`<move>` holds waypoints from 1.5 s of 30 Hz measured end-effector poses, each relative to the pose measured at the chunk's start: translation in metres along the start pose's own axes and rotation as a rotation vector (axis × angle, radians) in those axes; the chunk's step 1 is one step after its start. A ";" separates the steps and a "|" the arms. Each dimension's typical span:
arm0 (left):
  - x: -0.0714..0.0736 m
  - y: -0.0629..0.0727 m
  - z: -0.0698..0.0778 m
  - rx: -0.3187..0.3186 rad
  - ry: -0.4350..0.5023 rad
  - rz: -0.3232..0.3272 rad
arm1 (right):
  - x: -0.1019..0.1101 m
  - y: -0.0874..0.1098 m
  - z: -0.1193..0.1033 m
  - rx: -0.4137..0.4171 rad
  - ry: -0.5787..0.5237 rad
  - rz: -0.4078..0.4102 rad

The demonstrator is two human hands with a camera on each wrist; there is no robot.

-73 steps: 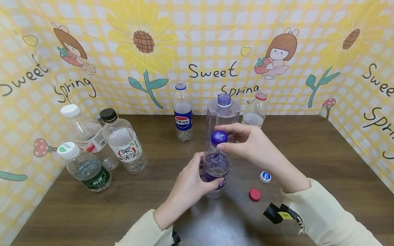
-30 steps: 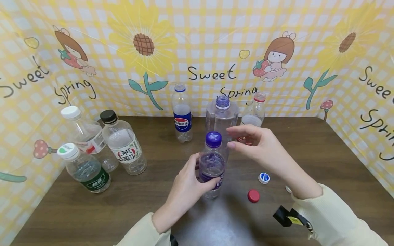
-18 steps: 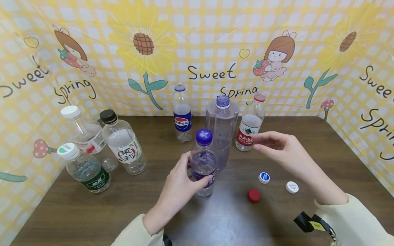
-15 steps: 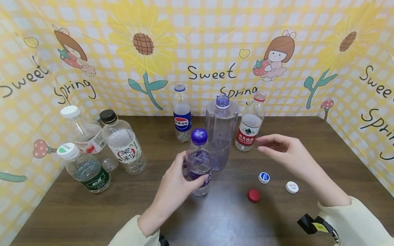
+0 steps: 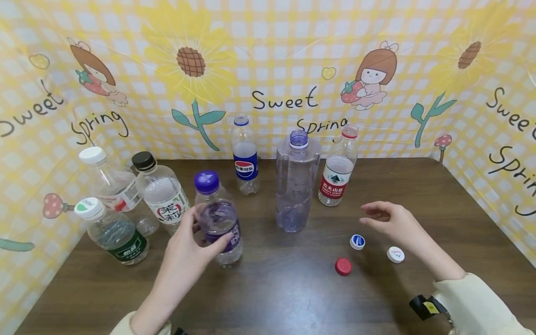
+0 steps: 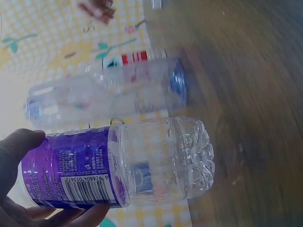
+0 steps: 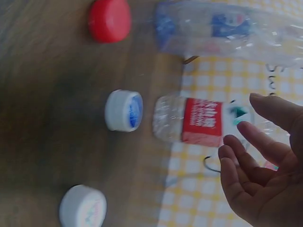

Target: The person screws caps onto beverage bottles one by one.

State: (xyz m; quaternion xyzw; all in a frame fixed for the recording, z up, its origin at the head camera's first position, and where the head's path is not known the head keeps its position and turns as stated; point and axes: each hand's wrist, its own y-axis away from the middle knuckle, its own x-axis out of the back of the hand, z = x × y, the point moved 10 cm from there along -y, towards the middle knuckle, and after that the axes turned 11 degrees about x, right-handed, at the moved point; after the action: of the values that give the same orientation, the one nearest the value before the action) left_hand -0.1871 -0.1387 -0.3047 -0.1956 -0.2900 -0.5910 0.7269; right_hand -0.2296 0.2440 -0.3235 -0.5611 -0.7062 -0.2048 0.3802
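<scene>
The left hand [image 5: 188,249] grips a near-upright, cylindrical, purple-capped clear plastic bottle [image 5: 219,216], well left of the empty, relaxed right hand [image 5: 392,224].

Six plastic bottles [image 5: 295,186], including a Pepsi bottle [image 5: 245,166], and three screw caps [image 5: 343,266] rest before me on the wood-grain worktop [image 5: 284,298].

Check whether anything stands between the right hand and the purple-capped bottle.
Yes: in the head view, the tall uncapped bottle stands between the right hand and the purple-capped bottle, its base about on the straight line. Passing on its near side looks freer.
</scene>
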 end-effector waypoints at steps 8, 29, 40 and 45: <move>0.025 -0.003 -0.031 0.090 -0.039 0.034 | -0.024 0.001 0.021 -0.017 0.098 -0.098; 0.056 -0.014 -0.074 0.169 -0.009 0.149 | -0.057 -0.001 0.033 -0.003 0.175 -0.202; 0.058 -0.019 -0.077 0.165 0.016 0.170 | -0.062 -0.002 0.035 0.021 0.179 -0.185; 0.058 -0.019 -0.078 0.161 0.012 0.176 | -0.063 -0.003 0.035 0.015 0.182 -0.188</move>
State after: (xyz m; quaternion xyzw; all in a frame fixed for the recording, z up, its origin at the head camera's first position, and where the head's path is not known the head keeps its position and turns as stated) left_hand -0.1828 -0.2354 -0.3269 -0.1576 -0.3137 -0.5007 0.7912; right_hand -0.2377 0.2283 -0.3934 -0.4685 -0.7197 -0.2842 0.4263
